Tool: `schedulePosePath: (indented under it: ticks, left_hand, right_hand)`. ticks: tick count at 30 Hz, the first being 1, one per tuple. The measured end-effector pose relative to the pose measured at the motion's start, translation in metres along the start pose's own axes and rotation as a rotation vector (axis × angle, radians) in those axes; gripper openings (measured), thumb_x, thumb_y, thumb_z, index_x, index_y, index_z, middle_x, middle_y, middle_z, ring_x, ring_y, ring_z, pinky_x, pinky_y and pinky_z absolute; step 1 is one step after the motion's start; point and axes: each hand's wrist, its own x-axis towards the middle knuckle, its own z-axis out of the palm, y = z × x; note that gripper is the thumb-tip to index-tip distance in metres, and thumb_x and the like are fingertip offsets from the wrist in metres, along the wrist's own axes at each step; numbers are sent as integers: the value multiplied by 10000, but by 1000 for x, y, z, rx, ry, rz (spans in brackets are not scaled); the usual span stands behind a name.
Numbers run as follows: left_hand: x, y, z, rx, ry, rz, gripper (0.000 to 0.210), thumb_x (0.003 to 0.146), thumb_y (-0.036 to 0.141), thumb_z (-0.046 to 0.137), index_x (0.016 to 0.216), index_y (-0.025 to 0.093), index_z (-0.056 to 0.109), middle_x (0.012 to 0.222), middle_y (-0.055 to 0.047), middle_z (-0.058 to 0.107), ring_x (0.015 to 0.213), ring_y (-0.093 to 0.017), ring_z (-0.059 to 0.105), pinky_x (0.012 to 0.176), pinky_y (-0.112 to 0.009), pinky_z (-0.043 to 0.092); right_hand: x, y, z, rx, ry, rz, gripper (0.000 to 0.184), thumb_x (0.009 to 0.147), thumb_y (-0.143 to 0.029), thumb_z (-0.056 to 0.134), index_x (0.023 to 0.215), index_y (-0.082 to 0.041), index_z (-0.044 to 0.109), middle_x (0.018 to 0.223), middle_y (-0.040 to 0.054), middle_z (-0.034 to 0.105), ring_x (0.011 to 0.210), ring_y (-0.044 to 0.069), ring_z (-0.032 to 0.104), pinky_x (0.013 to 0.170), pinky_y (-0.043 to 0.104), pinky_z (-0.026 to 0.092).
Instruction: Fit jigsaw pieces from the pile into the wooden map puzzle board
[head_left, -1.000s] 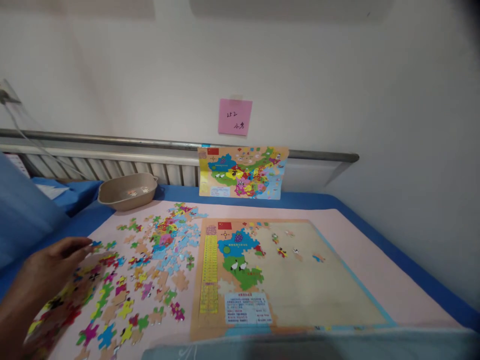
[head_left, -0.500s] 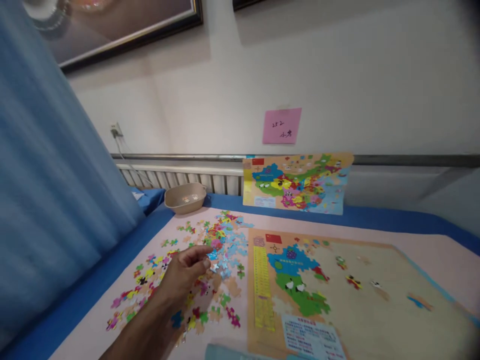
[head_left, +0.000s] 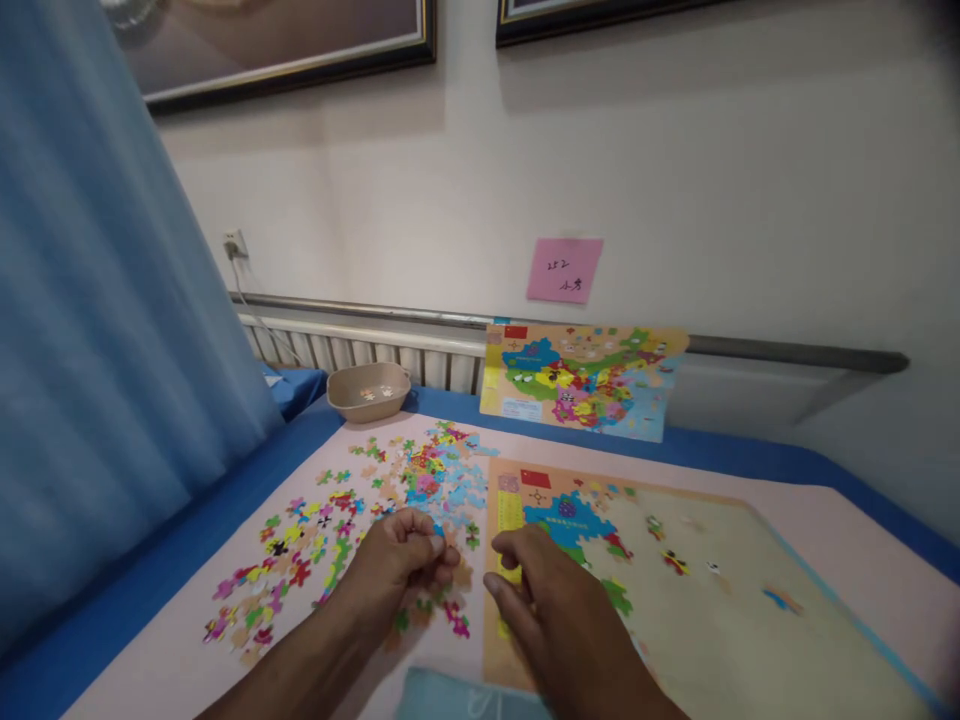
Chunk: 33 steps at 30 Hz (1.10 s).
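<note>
Many loose coloured puzzle pieces (head_left: 315, 540) lie spread on a pink mat. To their right lies a map puzzle board (head_left: 712, 590), with blue and green pieces set in its upper left part. My left hand (head_left: 401, 560) hovers over the loose pieces, its fingers pinched on a small blue puzzle piece (head_left: 436, 530). My right hand (head_left: 540, 600) rests over the board's left edge, close beside the left hand, fingers curled and holding nothing that I can see.
A finished map picture (head_left: 581, 380) leans against the wall rail. A beige bowl (head_left: 369, 390) with a few pieces stands at the back left. A blue curtain (head_left: 97, 350) hangs on the left. A pink note (head_left: 564, 270) is stuck on the wall.
My left hand has moved right from the far-left pieces and pinched up a blue piece. My right hand has come into view beside it. The view has swung left and up.
</note>
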Motion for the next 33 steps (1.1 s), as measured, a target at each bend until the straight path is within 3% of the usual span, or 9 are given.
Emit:
schedulePosePath:
  ticks: [6,10,18,26,30,33]
  left_hand:
    - [-23,-42,20,-54,-154,-108,438,578,408,933,693,175,580,595,-20,633,537,-121,545,575,-238,380]
    - [-32,-64,26,-25,-258,-174,413,614,429,903,671,177,581,587,-37,630,566,-142,541,594,-263,348]
    - [-39,-60,53,-28,-271,-224,480,554,489,955,613,184,589,540,-56,632,522,-155,536,588,-280,357]
    - [-32,-75,78,-143,-283,-213,463,605,488,975,662,169,643,570,-43,636,546,-146,548,597,-270,374]
    - [-27,-83,86,-59,-268,-184,518,626,593,940,701,177,641,618,-41,626,557,-148,535,591,-286,388]
    - [-39,-92,86,141,-346,-73,440,785,634,828,818,214,700,758,-60,680,632,-178,580,639,-327,448]
  right_hand:
    - [-39,4,8,-121,38,-93,331,881,-44,573,1154,-223,514,1028,56,605,915,239,624,688,296,466]
    - [-62,7,10,-200,32,-109,301,850,-25,555,1072,-223,509,960,37,601,829,228,599,691,299,461]
    - [-71,14,-17,-245,102,-124,239,878,-87,507,1084,-207,534,969,52,635,859,248,603,730,338,433]
    - [-71,21,-40,-363,174,-188,153,1013,-119,447,1095,-179,561,984,71,652,875,257,610,758,374,369]
    - [-74,33,-57,-326,146,-151,148,1028,-117,457,1092,-179,576,1006,60,642,903,256,585,789,382,369]
    - [-64,58,-77,-332,79,-74,134,1026,-109,537,1103,-184,616,1025,54,639,936,262,564,832,387,371]
